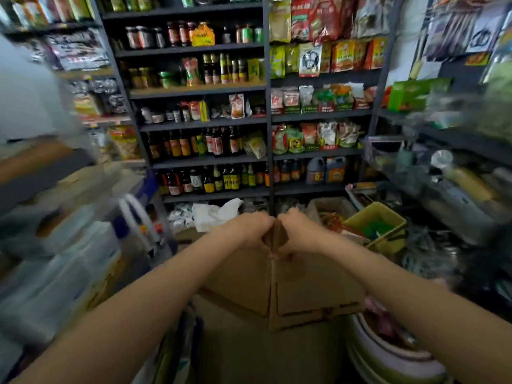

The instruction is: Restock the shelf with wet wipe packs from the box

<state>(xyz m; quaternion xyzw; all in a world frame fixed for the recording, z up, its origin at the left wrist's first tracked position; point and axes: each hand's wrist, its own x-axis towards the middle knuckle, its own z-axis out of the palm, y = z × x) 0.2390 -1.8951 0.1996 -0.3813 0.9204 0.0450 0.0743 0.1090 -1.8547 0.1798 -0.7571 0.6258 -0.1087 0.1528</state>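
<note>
Plainly, the largest thing here is the dark shelving (266, 123) that fills the back of the narrow aisle, its boards loaded with sauce bottles (210, 178), jars and snack bags; more racks close in on both sides, blurred at the edges, so which board is meant for the wipes cannot be told; no gap stands out as the obvious one. Below that, in the middle of the view, sits the cardboard box (277, 284), raised on other stock rather than on the floor, which puts its top within easy reach of both arms; its two top flaps meet along a centre seam that runs straight away from the person. To the right of it a yellow basket (376, 225) holds mixed goods, and behind it lies a crumpled white plastic bag (213, 214); neither seems part of the job. Smaller again are the hands: the left hand (250, 231) and the right hand (300, 231) are curled side by side at the far end of the seam, each pinching the lifted edge of its own flap, knuckles nearly touching; that paired grip suits pulling the flaps apart, so the step in hand looks like opening the box. The wet wipe packs themselves are not in view; presumably they are inside the closed box, and the restocking proper has not begun.
</note>
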